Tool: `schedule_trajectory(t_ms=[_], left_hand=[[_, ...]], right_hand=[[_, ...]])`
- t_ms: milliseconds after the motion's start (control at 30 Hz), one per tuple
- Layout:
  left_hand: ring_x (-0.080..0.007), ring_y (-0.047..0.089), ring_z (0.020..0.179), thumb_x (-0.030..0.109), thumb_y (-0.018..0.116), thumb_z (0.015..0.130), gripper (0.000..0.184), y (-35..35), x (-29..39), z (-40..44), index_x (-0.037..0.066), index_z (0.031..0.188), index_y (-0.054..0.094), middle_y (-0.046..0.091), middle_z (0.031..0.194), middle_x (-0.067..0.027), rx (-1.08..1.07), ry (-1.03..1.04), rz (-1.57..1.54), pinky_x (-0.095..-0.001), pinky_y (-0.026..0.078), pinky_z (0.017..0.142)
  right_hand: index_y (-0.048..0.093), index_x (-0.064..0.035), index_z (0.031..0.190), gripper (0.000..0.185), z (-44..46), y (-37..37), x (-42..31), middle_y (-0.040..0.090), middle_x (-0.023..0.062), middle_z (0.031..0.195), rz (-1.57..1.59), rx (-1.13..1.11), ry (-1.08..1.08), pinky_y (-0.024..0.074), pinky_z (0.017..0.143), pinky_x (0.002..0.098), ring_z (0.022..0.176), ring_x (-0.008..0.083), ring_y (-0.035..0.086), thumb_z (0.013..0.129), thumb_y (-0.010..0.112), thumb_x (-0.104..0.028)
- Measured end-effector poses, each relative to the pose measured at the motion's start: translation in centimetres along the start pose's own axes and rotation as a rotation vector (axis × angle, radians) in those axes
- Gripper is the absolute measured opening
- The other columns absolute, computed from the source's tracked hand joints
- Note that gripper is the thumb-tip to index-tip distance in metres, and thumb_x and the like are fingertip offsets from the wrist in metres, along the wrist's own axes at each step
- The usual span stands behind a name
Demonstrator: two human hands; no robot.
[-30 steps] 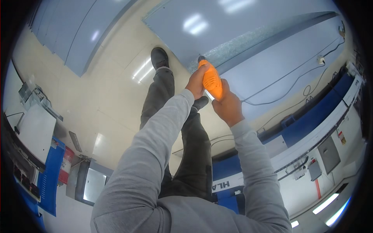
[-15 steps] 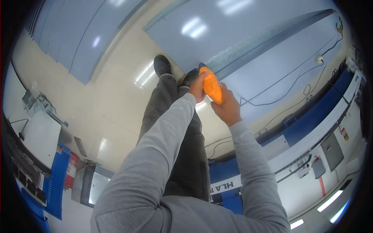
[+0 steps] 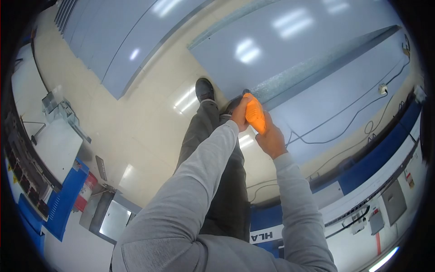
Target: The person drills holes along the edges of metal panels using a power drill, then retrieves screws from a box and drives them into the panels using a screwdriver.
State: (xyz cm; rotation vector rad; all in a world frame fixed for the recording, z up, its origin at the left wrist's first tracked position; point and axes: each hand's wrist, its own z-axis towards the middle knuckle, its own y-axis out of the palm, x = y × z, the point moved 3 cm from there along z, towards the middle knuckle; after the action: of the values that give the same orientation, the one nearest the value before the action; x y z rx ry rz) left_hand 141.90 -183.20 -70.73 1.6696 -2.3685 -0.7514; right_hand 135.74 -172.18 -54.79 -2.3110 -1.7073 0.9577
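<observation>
An orange power drill (image 3: 255, 116) with a dark tip points away from me, beside the edge of a large blue-grey panel (image 3: 226, 68). My left hand (image 3: 240, 114) is wrapped round the drill's front part. Around its rear end closes my right hand (image 3: 272, 139). The drill's tip lies close to the panel's edge strip (image 3: 290, 77); whether they touch I cannot tell. A dark cable (image 3: 326, 141) runs from near my right hand across a lower blue-grey surface.
Another blue-grey panel stack (image 3: 113, 50) lies at the upper left. A white plug connector (image 3: 383, 89) rests at the right. Blue and white machine parts (image 3: 358, 174) line the right side. A white-topped bench (image 3: 56, 143) and blue cabinet (image 3: 68, 199) stand left. My shoe (image 3: 205, 89) is on the floor.
The view has shifted, so the panels sit lower and further right. One foot has moved forward, close to the panel edge. Both hands still hold the drill.
</observation>
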Motion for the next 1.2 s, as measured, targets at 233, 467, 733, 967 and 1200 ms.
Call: schedule_trajectory(t_ms=[233,467,733,967,1200], left_hand=[[-0.03,0.066,0.113,0.049,0.067,0.1,0.052,0.3,-0.1,-0.4,0.009,0.131,0.055,0.066,0.119,-0.0128,0.004,0.009,0.069,-0.0457,0.052,0.105],[-0.0307,0.066,0.116,0.052,0.064,0.1,0.056,0.2,-0.3,-1.5,0.009,0.135,0.054,0.065,0.123,-0.0139,0.004,-0.013,0.097,-0.0463,0.051,0.107],[-0.0308,0.066,0.117,0.052,0.066,0.098,0.059,1.1,-0.7,-2.9,0.009,0.137,0.055,0.066,0.124,-0.0135,0.028,0.005,0.096,-0.0468,0.052,0.107],[-0.0305,0.069,0.112,0.052,0.066,0.099,0.058,1.8,-2.2,-5.5,0.008,0.136,0.056,0.068,0.121,-0.014,0.025,-0.002,0.098,-0.047,0.054,0.103],[-0.0289,0.07,0.107,0.049,0.064,0.103,0.053,3.1,-0.3,-9.7,0.006,0.133,0.057,0.068,0.118,-0.0137,-0.021,0.086,0.028,-0.0454,0.058,0.097]], right_hand=[[0.029,-0.0068,0.164,0.093,-0.1,0.4,1.1,0.075,0.0283,0.108,0.041,-0.06,0.046,0.0572,0.09,0.0535,0.102,0.0493,0.072,0.08,0.069,-0.016],[0.038,-0.0165,0.156,0.079,-1.3,0.8,0.6,0.074,0.0259,0.11,0.046,-0.023,0.07,0.0541,0.09,0.0548,0.107,0.0512,0.068,0.083,0.067,-0.011],[0.039,-0.0193,0.154,0.077,-2.3,-0.1,0.7,0.074,0.0249,0.109,0.039,-0.024,0.049,0.0546,0.089,0.0541,0.105,0.0507,0.068,0.083,0.066,-0.011],[0.034,0.0,0.162,0.09,-5.0,-1.1,0.4,0.073,0.0239,0.116,0.197,-0.066,0.017,0.0592,0.086,0.0444,0.1,0.0378,0.074,0.086,0.077,-0.023],[0.035,0.0055,0.161,0.097,-5.5,-3.8,-1.9,0.062,0.0199,0.136,0.851,-0.249,0.188,0.0575,0.091,0.0346,0.111,0.0257,0.068,0.089,0.087,-0.034]])
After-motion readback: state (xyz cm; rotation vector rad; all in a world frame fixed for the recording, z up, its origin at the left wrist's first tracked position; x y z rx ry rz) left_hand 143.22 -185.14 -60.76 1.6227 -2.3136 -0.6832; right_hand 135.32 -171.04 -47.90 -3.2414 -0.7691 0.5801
